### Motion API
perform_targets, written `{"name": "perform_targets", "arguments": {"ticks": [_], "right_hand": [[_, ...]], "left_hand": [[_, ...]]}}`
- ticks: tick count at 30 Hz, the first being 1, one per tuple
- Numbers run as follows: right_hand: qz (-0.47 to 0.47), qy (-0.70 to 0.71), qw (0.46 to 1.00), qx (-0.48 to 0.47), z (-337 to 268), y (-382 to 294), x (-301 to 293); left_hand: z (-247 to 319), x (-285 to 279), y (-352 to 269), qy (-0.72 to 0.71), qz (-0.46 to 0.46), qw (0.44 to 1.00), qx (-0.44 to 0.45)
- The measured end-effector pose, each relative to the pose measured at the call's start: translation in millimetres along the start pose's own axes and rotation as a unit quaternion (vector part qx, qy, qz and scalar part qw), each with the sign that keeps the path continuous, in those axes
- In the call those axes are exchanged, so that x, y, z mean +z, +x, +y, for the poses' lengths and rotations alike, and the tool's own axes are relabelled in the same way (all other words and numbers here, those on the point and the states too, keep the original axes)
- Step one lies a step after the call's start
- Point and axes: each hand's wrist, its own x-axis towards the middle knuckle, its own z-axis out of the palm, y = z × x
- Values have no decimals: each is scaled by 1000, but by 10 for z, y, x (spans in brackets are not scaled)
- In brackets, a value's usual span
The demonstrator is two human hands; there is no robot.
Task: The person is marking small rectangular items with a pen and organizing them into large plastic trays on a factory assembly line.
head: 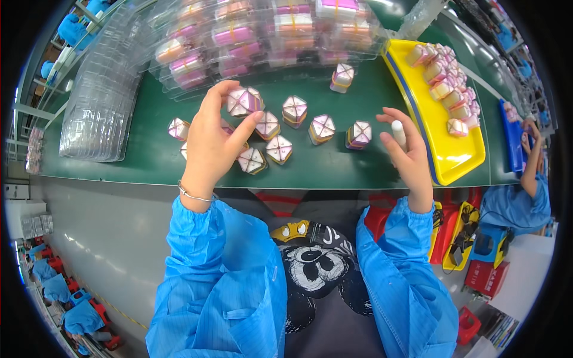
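Observation:
My left hand has its thumb and fingers around a small hexagonal bundle with a white segmented top and pink sides. Several similar bundles stand close by on the green table, one hexagonal bundle just below my thumb. Others are partly hidden behind that hand. My right hand is above the table near a yellow tray, thumb and forefinger apart. A white cylindrical stick, perhaps a marker, is tucked in its grip. Left of that hand stands a separate hexagonal bundle with purple and yellow sides.
Clear plastic trays are stacked at the left. Further filled clear trays pile up along the back. Many bundles lie in the yellow tray. At far right, a co-worker's hands are beside a blue tray.

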Motion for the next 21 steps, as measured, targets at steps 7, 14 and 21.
{"name": "perform_targets", "arguments": {"ticks": [7, 14, 21], "right_hand": [[23, 15, 1000, -8, 23, -5, -5], [47, 33, 998, -23, 70, 17, -4], [90, 86, 991, -42, 114, 14, 2]], "left_hand": [[-99, 47, -76, 41, 85, 992, 85], [-224, 155, -115, 69, 60, 990, 106], [259, 329, -418, -5, 104, 939, 329]]}}
